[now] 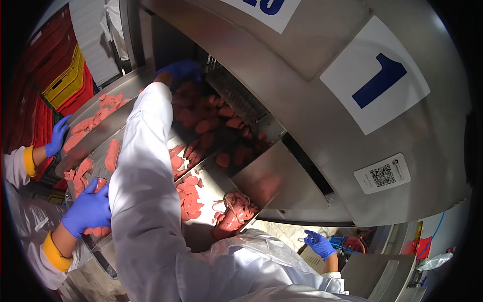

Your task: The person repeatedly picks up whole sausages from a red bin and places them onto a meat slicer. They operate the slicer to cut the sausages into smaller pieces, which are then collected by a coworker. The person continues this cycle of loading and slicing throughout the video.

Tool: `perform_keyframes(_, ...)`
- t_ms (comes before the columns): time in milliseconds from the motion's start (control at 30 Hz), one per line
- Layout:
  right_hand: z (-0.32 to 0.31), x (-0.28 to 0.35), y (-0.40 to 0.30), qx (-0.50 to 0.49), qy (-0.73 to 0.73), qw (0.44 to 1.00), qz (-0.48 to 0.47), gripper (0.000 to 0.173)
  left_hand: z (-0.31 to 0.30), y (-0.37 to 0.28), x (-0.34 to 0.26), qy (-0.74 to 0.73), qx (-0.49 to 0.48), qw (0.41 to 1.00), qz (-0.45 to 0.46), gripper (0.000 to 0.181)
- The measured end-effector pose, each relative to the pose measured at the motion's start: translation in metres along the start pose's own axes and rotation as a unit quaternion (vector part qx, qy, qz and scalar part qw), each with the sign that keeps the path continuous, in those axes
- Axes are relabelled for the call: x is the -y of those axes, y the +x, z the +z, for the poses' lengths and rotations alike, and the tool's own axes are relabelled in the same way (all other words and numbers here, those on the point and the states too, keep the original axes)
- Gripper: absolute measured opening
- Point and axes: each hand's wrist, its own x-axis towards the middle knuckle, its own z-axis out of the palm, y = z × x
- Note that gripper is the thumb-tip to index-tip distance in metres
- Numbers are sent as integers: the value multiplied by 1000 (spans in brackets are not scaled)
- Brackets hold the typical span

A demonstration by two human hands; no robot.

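Note:
My left hand (180, 73), in a blue glove, reaches into the shadowed opening of a steel machine, at the upper edge of a heap of pink sliced meat pieces (205, 122). Its fingers are too dark to tell whether they hold anything. Low on the right, away from the meat, my right hand (320, 244) is blue-gloved too, with fingers partly spread and nothing visible in it. More slices (189, 200) lie on the bright steel tray below the opening. Beside them sits a stringy, wet clump of meat (237, 211).
At the left, a co-worker's two blue-gloved hands are by a steel ledge; one touches meat pieces (81, 173). Behind stand stacked red and yellow crates (66, 83). The machine's curved steel housing (302, 124), bearing printed sheets, overhangs the right. A steel panel (281, 177) borders the tray.

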Motion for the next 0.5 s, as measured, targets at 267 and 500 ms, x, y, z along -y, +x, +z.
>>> perform_keyframes(267, 5, -10, 7, 0, 49, 999, 10, 50, -4, -75, -47, 525, -37, 802, 283, 34)
perform_keyframes(500, 17, 0, 21, 7, 72, 997, -41, 46, 44, -98, -36, 402, -38, 905, 132, 35)
